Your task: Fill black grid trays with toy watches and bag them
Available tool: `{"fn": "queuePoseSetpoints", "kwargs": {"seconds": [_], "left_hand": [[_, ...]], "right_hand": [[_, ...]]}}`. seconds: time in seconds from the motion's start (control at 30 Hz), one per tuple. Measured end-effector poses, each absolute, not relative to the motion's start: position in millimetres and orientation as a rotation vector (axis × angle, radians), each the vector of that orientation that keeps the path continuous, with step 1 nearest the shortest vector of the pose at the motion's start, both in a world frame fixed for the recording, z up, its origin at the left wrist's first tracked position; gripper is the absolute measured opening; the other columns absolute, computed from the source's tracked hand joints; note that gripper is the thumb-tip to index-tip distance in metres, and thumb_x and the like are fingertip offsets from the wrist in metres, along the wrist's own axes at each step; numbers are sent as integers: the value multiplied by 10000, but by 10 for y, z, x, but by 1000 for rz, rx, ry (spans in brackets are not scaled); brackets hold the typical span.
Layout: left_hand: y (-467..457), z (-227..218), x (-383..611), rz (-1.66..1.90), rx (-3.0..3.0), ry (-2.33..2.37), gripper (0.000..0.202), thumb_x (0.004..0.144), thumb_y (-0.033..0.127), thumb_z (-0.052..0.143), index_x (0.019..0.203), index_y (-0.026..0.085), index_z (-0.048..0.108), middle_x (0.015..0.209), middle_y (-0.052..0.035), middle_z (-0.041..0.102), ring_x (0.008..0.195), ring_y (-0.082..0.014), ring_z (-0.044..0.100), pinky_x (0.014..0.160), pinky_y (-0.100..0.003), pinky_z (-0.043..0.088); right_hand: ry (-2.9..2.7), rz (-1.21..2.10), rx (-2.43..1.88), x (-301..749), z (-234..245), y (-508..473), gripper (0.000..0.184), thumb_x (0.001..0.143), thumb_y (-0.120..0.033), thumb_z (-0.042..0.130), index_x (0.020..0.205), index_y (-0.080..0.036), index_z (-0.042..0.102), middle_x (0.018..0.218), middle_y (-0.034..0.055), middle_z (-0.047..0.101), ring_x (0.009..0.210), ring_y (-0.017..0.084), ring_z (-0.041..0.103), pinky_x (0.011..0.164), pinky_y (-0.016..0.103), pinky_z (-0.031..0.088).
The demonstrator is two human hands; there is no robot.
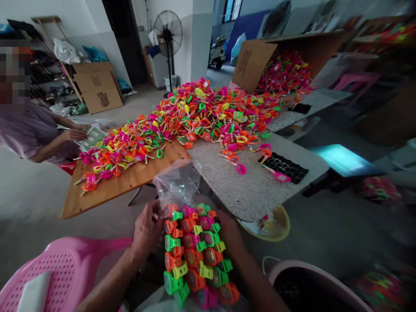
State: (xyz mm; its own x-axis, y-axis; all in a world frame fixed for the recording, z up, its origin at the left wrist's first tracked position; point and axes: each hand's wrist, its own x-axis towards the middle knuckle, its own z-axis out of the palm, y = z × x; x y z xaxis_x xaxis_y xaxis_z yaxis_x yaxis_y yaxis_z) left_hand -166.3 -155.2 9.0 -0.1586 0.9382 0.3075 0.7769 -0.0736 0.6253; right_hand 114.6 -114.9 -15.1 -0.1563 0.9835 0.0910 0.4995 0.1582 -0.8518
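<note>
Rows of colourful toy watches (pixel 194 258), in orange, green, pink and yellow, stand in front of me near my lap. A clear plastic bag (pixel 177 180) sticks out beyond their far end; how far it reaches around them I cannot tell. At the upper left corner of the rows, my left hand (pixel 148 227) has its fingers closed on the bag's edge. My right hand (pixel 227 227) is at the upper right side of the rows, its fingers hidden behind the watches.
Loose toy watches (pixel 201 108) heap over a wooden table (pixel 146 175) and a grey speckled table (pixel 240 190). A black ridged tray (pixel 286 167) lies on the right. A pink stool (pixel 61 268), yellow basin (pixel 281 223) and pink tub (pixel 312 266) surround me. A co-worker (pixel 39 130) holds a printed sheet.
</note>
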Motion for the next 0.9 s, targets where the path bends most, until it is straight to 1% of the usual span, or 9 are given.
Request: {"fn": "queuePoseSetpoints", "kwargs": {"seconds": [0.07,0.13,0.2,0.3,0.5,0.67,0.77,0.83,0.9], "left_hand": [[-1511,152,-1656,1107,1933,1968,279,951,343,606,1192,208,566,940,-17,644,668,-130,601,673,-272,519],[-1473,249,-1648,1144,2039,1934,230,954,309,615,1161,213,587,983,-26,630,675,-117,584,678,-264,512],[-1441,371,-1640,1145,2165,1856,136,959,262,612,1085,214,612,1011,-36,633,722,-119,588,701,-259,504],[-1408,572,-1623,1037,2305,1692,32,967,202,584,970,207,615,952,-29,655,767,-129,596,724,-254,490],[-1382,857,-1538,909,2287,1534,71,969,205,574,918,199,623,851,-15,643,745,-124,602,697,-235,479],[-1347,912,-1462,797,2305,1507,109,980,246,580,891,198,619,857,-21,646,754,-119,600,684,-229,467],[-1315,921,-1420,739,2336,1514,138,993,267,559,888,197,617,828,-15,640,732,-117,590,662,-231,452],[-1290,932,-1387,719,2365,1532,152,995,274,554,877,196,611,805,-9,633,722,-118,587,657,-237,443],[-1259,948,-1349,705,2401,1543,159,990,267,552,857,195,602,786,-5,625,703,-117,577,647,-240,430]], "right_hand": [[-1698,908,-1354,1142,-172,-1042,222,786,-281,578,903,-210,753,944,70,749,883,236,673,797,338,515],[-1606,971,-1366,1130,-183,-938,240,806,-312,601,966,-213,749,981,65,746,874,226,671,797,342,517],[-1511,1093,-1393,1119,-178,-854,241,840,-377,615,966,-211,736,949,53,745,809,211,666,747,331,520],[-1463,1269,-1350,1115,-150,-795,265,883,-447,604,928,-208,707,848,30,727,759,196,654,683,303,506],[-1450,1265,-1355,1170,-127,-866,244,903,-440,595,856,-205,641,754,2,665,679,162,607,611,268,464],[-1383,1154,-1329,1254,-107,-999,250,918,-448,600,876,-203,630,787,9,653,700,157,601,641,268,479],[-1340,1171,-1300,1285,-82,-1086,250,917,-450,623,868,-205,616,771,1,627,677,146,581,614,255,469],[-1316,1220,-1272,1298,-57,-1122,241,907,-446,648,931,-207,634,802,5,638,696,147,591,617,251,475],[-1306,1261,-1236,1314,-17,-1127,297,900,-434,661,1102,-217,650,903,21,674,759,159,623,664,263,501]]}}
